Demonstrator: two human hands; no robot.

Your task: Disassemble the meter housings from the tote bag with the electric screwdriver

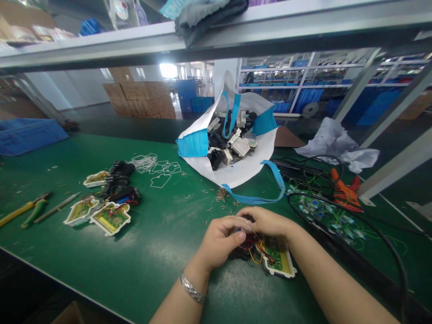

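My left hand and my right hand meet over an opened electronic unit on the green bench. Its white housing half holds a green circuit board and lies below my right hand. Red and yellow wires run from the board toward a dark part under my left fingers. Both hands are closed, fingertips close together; what they pinch is hidden. Small screws are scattered just beyond my hands. On the left lie similar opened units with boards, wires and black housings.
A white bag with blue straps stands behind, full of black and white parts. White gaskets and hand tools lie leftward. Rightward are black cables, small wired boards and an orange-handled tool. A shelf crosses overhead.
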